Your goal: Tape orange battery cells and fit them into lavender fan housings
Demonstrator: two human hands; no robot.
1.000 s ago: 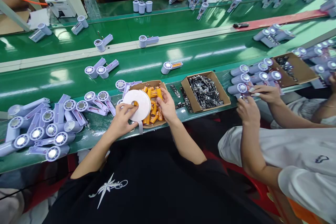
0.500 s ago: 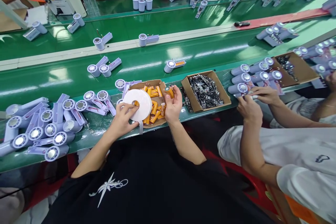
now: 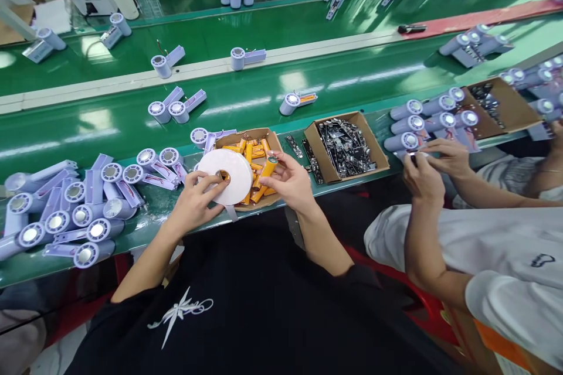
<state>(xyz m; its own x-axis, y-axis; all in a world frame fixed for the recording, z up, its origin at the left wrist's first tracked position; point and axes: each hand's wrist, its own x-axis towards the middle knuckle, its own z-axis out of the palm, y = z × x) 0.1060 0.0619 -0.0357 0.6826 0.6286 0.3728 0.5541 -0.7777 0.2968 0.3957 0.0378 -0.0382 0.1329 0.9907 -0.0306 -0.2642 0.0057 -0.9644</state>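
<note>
My left hand (image 3: 191, 202) grips a white roll of tape (image 3: 229, 174) at its lower left rim, with a short strip hanging from the roll. My right hand (image 3: 290, 183) pinches an orange cylindrical battery (image 3: 268, 167) just right of the roll. Both are over a small cardboard box of orange batteries (image 3: 255, 143) at the table's near edge.
A heap of lilac handheld fan bodies (image 3: 70, 205) lies to my left. A cardboard box of black circuit boards (image 3: 345, 146) sits to the right. A neighbour's hands (image 3: 433, 167) work on fan bodies at the right. More fans ride the green belt (image 3: 246, 99); people sit opposite.
My right hand lifted a battery out of the box and brought it in towards the tape roll. My left hand stayed on the roll.
</note>
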